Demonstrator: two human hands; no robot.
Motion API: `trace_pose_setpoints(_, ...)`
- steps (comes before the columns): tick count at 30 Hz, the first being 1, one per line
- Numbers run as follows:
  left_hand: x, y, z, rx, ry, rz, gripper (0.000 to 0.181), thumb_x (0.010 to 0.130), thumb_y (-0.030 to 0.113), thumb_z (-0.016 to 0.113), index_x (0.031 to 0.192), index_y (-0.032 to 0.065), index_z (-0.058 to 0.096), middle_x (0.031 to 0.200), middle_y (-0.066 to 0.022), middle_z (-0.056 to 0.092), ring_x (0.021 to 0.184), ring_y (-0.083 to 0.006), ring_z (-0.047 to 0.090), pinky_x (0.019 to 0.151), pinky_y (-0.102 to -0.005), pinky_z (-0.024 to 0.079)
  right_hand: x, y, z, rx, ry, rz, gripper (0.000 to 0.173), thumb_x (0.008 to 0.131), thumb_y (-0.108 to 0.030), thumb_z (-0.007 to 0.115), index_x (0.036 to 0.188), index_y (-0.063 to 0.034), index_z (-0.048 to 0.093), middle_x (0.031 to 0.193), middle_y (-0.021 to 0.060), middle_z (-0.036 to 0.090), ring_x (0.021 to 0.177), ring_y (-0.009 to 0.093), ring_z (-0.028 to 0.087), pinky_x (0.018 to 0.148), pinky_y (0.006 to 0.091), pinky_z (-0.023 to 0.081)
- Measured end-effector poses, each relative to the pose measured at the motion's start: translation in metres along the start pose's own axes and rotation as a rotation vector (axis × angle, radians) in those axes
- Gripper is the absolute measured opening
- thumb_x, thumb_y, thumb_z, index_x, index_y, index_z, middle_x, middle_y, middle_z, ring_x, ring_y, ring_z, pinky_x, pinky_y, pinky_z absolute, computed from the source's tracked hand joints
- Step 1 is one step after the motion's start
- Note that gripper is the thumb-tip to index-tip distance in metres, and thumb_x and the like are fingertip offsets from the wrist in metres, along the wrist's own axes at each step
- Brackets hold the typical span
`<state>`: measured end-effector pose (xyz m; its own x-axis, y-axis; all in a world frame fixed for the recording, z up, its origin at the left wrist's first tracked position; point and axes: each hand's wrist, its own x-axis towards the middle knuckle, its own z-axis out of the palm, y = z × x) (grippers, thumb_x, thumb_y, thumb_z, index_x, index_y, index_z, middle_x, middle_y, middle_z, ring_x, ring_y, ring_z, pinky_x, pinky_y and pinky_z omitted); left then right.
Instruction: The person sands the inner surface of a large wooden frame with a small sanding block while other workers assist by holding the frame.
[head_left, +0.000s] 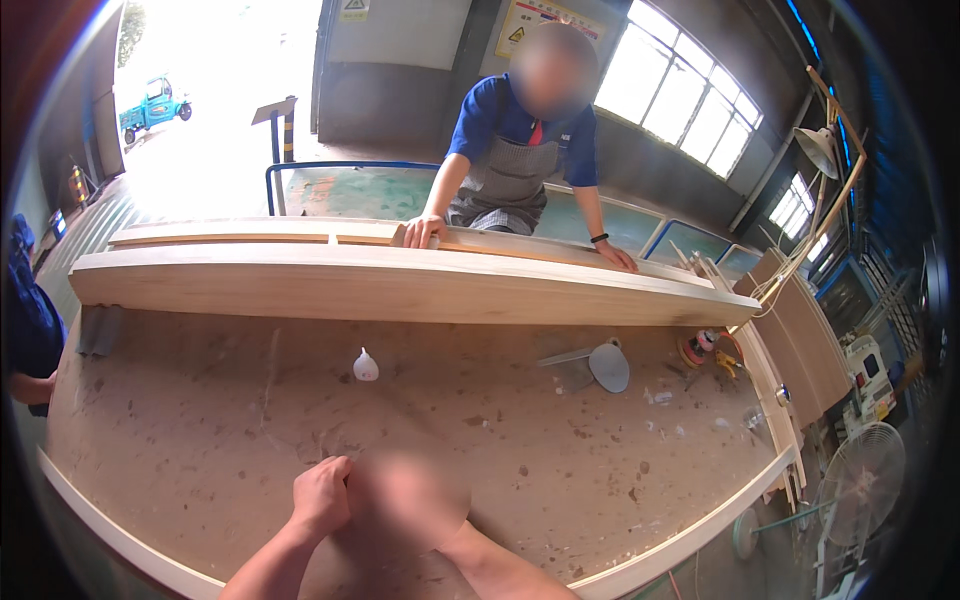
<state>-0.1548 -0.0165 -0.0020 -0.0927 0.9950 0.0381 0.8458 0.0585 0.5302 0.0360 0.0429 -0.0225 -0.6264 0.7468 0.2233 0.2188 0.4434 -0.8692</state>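
My left hand (322, 491) is closed in a loose fist over the near part of a brown, stained workbench (525, 420). Beside it on the right is my right hand (420, 495), blurred, so its fingers and anything in them cannot be made out. A small white squeeze bottle (366, 366) with a pointed nozzle stands on the bench beyond my hands. Farther off, a long pale wooden beam (390, 289) lies across the bench, and a second long wooden piece (525, 240) lies behind it. A grey round disc (609, 367) rests right of the bottle.
A co-worker in a checked apron (510, 176) leans on the rear wooden piece with both hands. Another person's blue sleeve (30, 300) shows at the left edge. A red sander-like tool (699, 346) and a yellow air blow gun (727, 363) lie at the right. A fan (866, 484) stands beyond the bench.
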Motion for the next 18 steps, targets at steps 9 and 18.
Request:
trace_pose_setpoints(9,0.000,-0.003,0.002,0.050,-0.009,0.000,0.014,0.076,0.001,0.060,0.087,0.0103,0.060,0.091,-0.0105,0.069,0.093,-0.0364,0.070,0.075,-0.0459,0.054,0.000,-0.022,-0.013,-0.245,0.012,-0.102,0.024,0.094,-0.015,0.074,0.117,-0.0087,0.072,0.113,0.0064,0.072,0.101,0.021,0.069,0.085,0.0358,0.056)
trace_pose_setpoints(18,0.002,-0.011,0.007,0.046,-0.023,0.015,0.023,0.068,0.005,0.069,0.086,0.0099,0.056,0.087,-0.0102,0.065,0.089,-0.0372,0.069,0.072,-0.0469,0.054,-0.002,-0.005,-0.003,-0.064,-0.033,-0.012,0.026,0.094,-0.019,0.074,0.118,-0.0082,0.071,0.113,0.0070,0.072,0.100,0.022,0.068,0.084,0.0367,0.056)
